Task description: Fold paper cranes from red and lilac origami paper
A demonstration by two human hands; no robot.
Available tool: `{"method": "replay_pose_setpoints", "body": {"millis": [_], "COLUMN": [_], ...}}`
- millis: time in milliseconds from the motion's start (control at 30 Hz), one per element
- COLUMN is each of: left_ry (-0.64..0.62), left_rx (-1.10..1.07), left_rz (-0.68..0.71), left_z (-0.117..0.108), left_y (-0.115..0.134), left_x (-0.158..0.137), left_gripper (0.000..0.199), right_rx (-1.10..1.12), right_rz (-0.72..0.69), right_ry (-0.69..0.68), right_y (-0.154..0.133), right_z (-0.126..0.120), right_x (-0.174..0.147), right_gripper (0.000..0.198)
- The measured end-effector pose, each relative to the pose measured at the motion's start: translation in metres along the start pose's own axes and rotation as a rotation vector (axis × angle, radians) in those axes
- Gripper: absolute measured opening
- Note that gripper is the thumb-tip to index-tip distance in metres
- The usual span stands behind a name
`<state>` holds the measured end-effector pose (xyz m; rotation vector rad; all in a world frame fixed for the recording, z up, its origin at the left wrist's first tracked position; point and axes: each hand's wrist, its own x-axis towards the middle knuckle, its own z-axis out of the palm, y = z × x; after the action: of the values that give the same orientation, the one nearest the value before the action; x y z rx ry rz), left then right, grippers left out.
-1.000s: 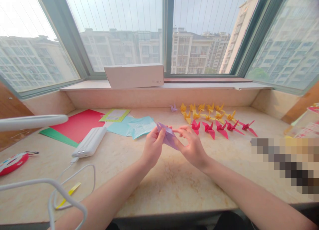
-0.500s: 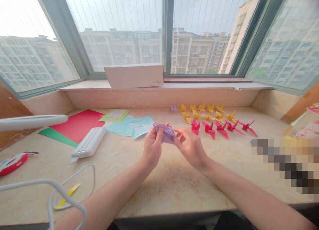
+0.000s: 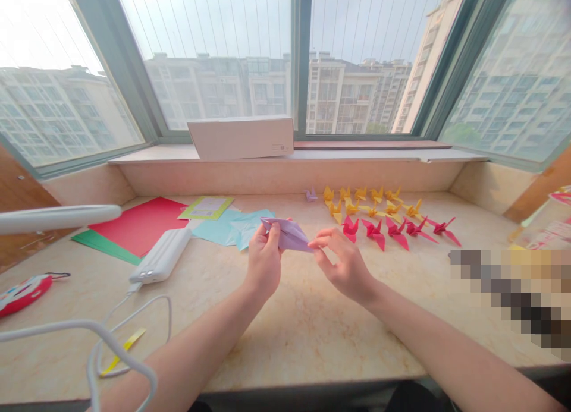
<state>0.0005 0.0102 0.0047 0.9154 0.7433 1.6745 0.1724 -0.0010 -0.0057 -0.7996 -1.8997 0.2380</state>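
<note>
A folded piece of purple origami paper (image 3: 293,236) is held above the table in front of me. My left hand (image 3: 264,254) pinches its left end, thumb on top and fingers behind. At the paper's right tip, the thumb and index finger of my right hand (image 3: 342,260) close on the point, while the other fingers curl loosely. Light blue paper sheets (image 3: 213,229) lie just left of my left hand. Beyond my right hand stand rows of paper cranes: pink ones (image 3: 373,230) in front, yellow ones (image 3: 352,205) behind, and one pale purple crane (image 3: 311,194).
To the left are red paper (image 3: 140,222), green paper (image 3: 104,245), a yellow-green packet (image 3: 207,207), a white power bank (image 3: 161,256) with a looping cable (image 3: 169,317), and a yellow strip (image 3: 125,351). A white box (image 3: 241,138) sits on the sill. A clear container (image 3: 546,222) stands right.
My left hand has shifted slightly left with the purple paper. More of the paper's flat face shows, and my right fingers are now at its right tip.
</note>
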Motion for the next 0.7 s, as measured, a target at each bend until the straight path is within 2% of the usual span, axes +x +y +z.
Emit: {"method": "replay_pose_setpoints", "body": {"millis": [100, 200, 300, 400, 533, 700], "left_ry": [-0.063, -0.119, -0.153, -0.151, -0.130, -0.133], "left_rx": [0.073, 0.140, 0.215, 0.291, 0.392, 0.444], "left_rz": [-0.060, -0.083, -0.072, -0.056, -0.034, -0.016], "left_z": [0.001, 0.003, 0.002, -0.001, -0.005, -0.002], "left_y": [-0.005, -0.008, -0.008, -0.004, 0.003, 0.007], "left_x": [-0.004, -0.009, -0.010, -0.006, 0.000, -0.002], "left_gripper": [0.029, 0.032, 0.033, 0.031, 0.033, 0.035], "right_rx": [0.214, 0.519, 0.638, 0.583, 0.478, 0.423], "right_rz": [0.238, 0.504, 0.650, 0.674, 0.610, 0.573], "right_ry": [0.010, -0.131, -0.158, -0.103, -0.114, 0.061], "right_y": [0.000, 0.005, 0.011, 0.013, 0.015, 0.020], "right_z": [0.002, 0.009, 0.011, 0.006, -0.002, -0.007], "right_x": [0.002, 0.003, 0.004, 0.008, 0.011, 0.015], "right_gripper": [0.019, 0.039, 0.048, 0.044, 0.037, 0.035]}}
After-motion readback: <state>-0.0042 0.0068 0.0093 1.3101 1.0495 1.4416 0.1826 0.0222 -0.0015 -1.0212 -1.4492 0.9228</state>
